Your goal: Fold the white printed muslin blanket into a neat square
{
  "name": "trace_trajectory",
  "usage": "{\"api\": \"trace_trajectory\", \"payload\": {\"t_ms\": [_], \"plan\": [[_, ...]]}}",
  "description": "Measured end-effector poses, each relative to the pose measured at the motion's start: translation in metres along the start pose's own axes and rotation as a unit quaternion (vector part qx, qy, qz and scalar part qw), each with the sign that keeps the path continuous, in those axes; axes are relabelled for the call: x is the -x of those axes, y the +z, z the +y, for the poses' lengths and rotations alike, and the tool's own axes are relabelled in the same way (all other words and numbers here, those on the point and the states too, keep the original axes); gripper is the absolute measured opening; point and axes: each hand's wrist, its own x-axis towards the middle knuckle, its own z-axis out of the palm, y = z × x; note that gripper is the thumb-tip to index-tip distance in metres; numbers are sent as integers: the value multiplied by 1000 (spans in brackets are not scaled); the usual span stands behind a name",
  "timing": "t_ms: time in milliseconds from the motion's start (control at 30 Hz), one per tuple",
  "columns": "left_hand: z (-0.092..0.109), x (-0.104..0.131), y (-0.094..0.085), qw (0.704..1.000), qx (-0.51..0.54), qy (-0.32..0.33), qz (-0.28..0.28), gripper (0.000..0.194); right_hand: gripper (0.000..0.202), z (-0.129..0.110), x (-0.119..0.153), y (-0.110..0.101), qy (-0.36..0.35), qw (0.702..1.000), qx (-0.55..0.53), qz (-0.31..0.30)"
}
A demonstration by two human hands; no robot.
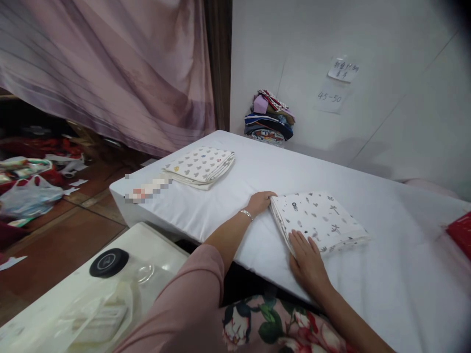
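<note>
A folded white cloth with small dark prints point(320, 218) lies on the white-covered table point(250, 166). My left hand point(262, 202), with a bracelet at the wrist, is closed on the cloth's upper left corner. Lying flat on its lower left edge is my right hand point(307, 257), fingers stretched out. Another folded cloth with a grey print point(202, 165) rests further left on the same table, apart from both hands.
A stack of folded clothes point(269, 120) stands at the wall, below paper notes point(331, 98). A white surface point(154, 250) at lower left bears a black round object point(109, 263) and clear plastic. Plastic bags point(31, 196) lie at far left. A red object point(460, 233) is at right.
</note>
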Motion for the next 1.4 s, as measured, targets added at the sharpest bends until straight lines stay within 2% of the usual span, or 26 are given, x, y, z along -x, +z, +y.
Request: {"api": "trace_trajectory", "payload": {"t_ms": [100, 333, 433, 633, 900, 1133, 1400], "plan": [[0, 0, 3, 999, 1, -31, 22, 40, 65, -3, 0, -1, 5, 1000, 8, 3], [-2, 4, 6, 998, 25, -24, 48, 39, 64, -3, 0, -1, -1, 1000, 22, -3], [-1, 5, 7, 998, 4, -30, 60, 39, 62, -4, 0, 0, 1, 1000, 28, -4], [2, 5, 7, 996, -44, -49, 52, 37, 55, -5, 0, 2, 11, 1000, 22, 0], [-7, 8, 6, 998, -5, -18, 53, 39, 51, -5, 2, 0, 9, 1000, 16, 3], [-5, 6, 9, 996, 8, -55, 75, 38, 53, -7, -1, -2, 13, 1000, 26, -8], [-12, 4, 3, 994, 69, -72, 36, 42, 52, -6, 1, -4, 12, 1000, 8, -11]]}}
